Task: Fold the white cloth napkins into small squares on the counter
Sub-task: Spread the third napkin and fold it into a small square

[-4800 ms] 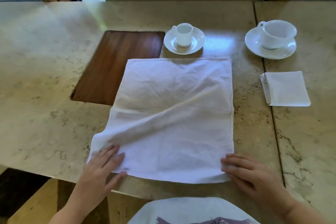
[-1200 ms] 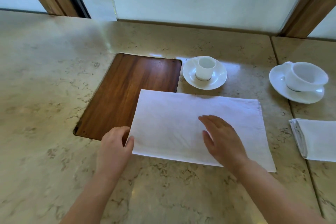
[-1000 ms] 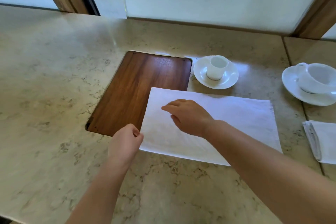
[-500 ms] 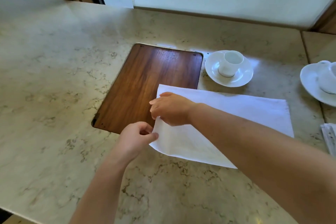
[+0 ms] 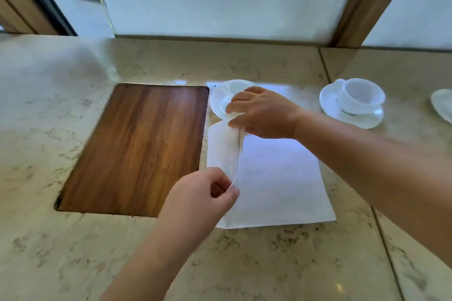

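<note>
Now that your hands have left the smoothing they were at a second ago, the table [image 5: 73, 252] carries a wooden board [image 5: 137, 146] and, beside it toward the right edge, the half-folded napkin [image 5: 281, 183]. Your right hand [image 5: 264, 115] and left hand [image 5: 203, 198] each pinch a corner of its left end, lifted: the second fold has begun. A cup and saucer [image 5: 354, 102] stands behind.

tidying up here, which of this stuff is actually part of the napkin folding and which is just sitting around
In use: white napkin, left hand, right hand, counter.
Lying about: wooden board, small saucer, cup and saucer.
</note>
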